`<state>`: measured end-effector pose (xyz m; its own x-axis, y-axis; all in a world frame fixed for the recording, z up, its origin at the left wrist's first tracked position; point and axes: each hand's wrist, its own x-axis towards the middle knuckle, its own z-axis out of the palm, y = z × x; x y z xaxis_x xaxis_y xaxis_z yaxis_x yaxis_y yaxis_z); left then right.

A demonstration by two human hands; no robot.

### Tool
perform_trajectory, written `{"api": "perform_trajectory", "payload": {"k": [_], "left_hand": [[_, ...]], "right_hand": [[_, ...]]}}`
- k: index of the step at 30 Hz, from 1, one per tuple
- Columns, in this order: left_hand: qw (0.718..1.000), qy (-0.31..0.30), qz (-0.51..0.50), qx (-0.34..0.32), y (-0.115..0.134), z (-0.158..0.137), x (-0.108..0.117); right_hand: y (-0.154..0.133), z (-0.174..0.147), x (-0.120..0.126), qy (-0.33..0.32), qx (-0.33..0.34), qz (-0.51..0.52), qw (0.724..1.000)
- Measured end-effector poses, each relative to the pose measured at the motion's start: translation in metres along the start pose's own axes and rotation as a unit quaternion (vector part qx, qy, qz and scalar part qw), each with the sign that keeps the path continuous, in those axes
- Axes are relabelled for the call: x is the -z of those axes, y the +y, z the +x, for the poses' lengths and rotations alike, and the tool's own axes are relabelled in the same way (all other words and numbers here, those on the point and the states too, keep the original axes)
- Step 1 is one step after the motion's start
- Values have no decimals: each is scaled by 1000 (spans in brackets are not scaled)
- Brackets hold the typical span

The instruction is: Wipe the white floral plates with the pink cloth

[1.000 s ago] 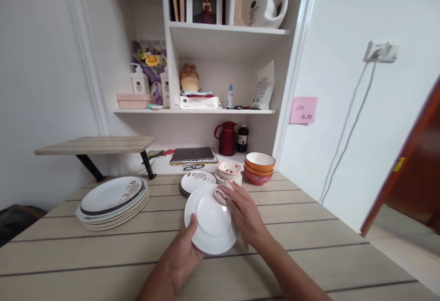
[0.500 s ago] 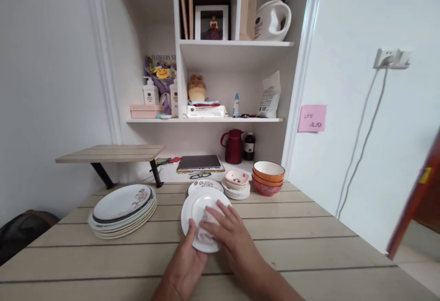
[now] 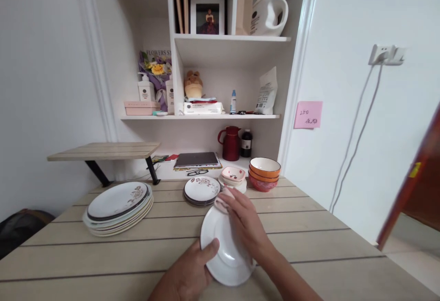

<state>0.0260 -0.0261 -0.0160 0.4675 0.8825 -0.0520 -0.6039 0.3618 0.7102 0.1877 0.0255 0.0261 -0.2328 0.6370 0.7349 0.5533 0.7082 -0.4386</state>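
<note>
A white plate (image 3: 223,246) is held tilted above the table by my left hand (image 3: 192,266), its thumb over the near left rim and the other fingers hidden beneath. My right hand (image 3: 245,221) presses a pale pink cloth (image 3: 224,200) against the plate's far rim, fingers closed over the cloth. Just behind the plate lies a short stack of dark-rimmed flower-patterned plates (image 3: 202,190). Small plates with a pink patterned dish (image 3: 233,174) on top stand close beyond my right fingertips.
A tall stack of large plates (image 3: 118,205) stands at the left, near a raised wooden shelf (image 3: 106,151). Orange and red bowls (image 3: 264,170) are stacked at the back right. Glasses (image 3: 197,172), a laptop (image 3: 195,159) and a red jug (image 3: 230,143) sit behind the table.
The white plate has come nearer and to the right, uncovering the flower-patterned stack. My right hand has moved the cloth from the plate's middle to its far rim. The view has shifted slightly.
</note>
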Motion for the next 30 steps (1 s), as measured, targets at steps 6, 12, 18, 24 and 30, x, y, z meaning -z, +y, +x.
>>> {"api": "perform_trajectory", "payload": {"k": [6, 12, 18, 24, 30], "left_hand": [[1000, 10, 2, -14, -2, 3, 5], [998, 25, -44, -35, 8, 1, -2], [975, 2, -137, -176, 20, 10, 8], [972, 15, -162, -170, 23, 8, 14], [975, 20, -154, -159, 20, 6, -2]], "right_hand": [[-39, 3, 9, -193, 112, -51, 973], [0, 6, 14, -49, -15, 19, 998], [-7, -8, -8, -60, 34, 16, 997], [-34, -17, -24, -152, 121, -80, 978], [2, -7, -13, -49, 8, 5, 999]]}}
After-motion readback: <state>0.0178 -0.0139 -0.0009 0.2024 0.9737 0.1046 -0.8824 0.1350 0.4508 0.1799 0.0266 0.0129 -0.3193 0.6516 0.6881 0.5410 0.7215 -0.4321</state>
